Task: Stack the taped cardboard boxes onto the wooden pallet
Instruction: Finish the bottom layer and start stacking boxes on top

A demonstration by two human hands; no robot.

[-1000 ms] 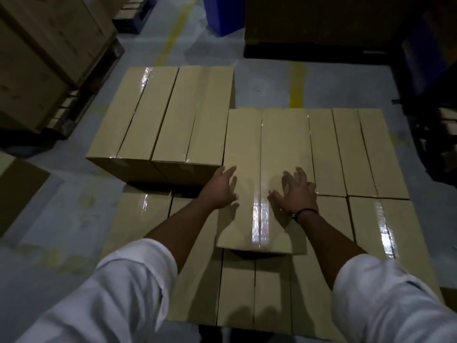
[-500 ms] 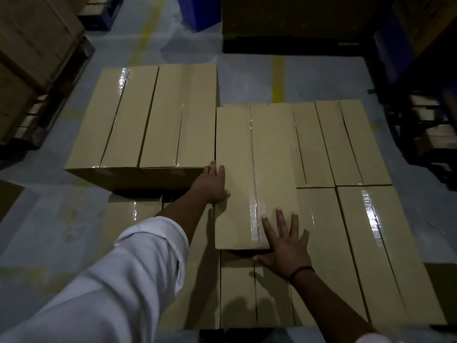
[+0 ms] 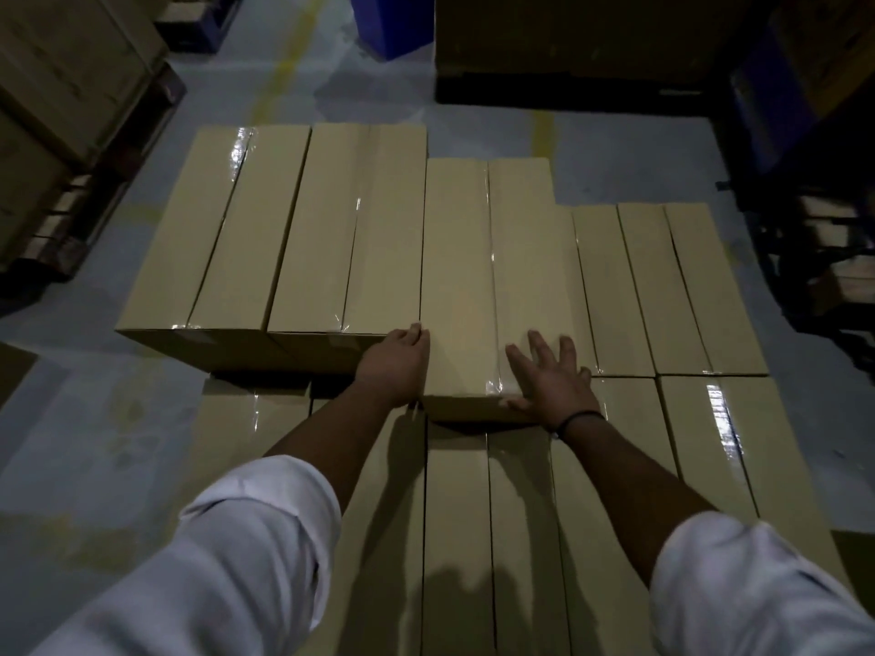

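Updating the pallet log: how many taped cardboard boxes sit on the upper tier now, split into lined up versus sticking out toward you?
Lined-up upper-tier boxes: 2
Jutting upper-tier box, under the right hand: 1
Total: 3

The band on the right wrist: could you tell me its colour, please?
Black; the thin wristband shows best in the head view.

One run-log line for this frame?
step: placing box on upper layer | left hand: against its near-left edge | right hand: flat on top, near end | beside: two upper boxes
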